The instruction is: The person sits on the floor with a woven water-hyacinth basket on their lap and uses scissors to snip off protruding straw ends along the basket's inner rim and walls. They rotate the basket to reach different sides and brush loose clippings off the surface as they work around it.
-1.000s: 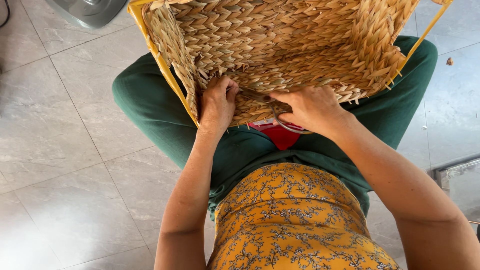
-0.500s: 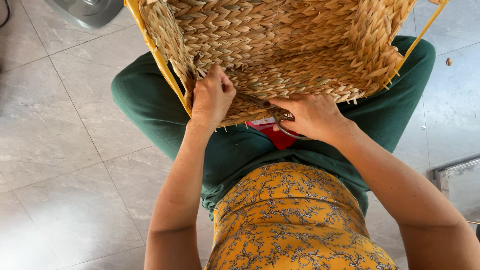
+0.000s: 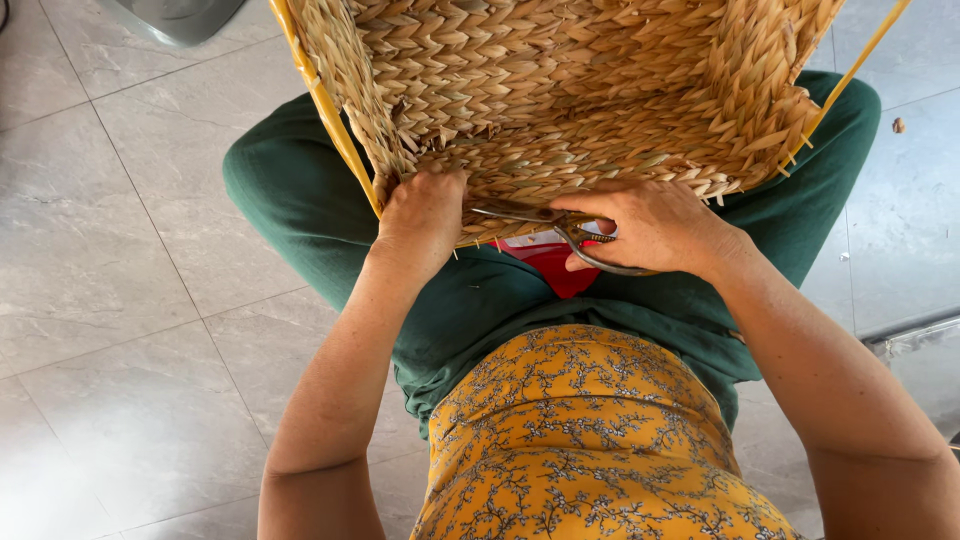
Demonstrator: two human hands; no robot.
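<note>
A large woven straw basket (image 3: 560,90) with yellow frame strips rests on my lap, its opening turned toward me. My left hand (image 3: 425,215) grips the near rim of the basket at its lower left corner. My right hand (image 3: 655,225) holds a pair of metal scissors (image 3: 560,228), their blades lying flat along the basket's near edge. A red object (image 3: 550,265) shows on my lap just under the scissors, mostly hidden by the basket and my hand.
I sit on a grey tiled floor (image 3: 130,300) in green trousers and a yellow patterned top. A grey rounded object (image 3: 180,15) stands at the top left. A metal rail (image 3: 915,335) runs along the floor at the right.
My left hand has shifted along the basket's near rim. My right hand has turned so the scissors now show, their blades reaching left along the edge.
</note>
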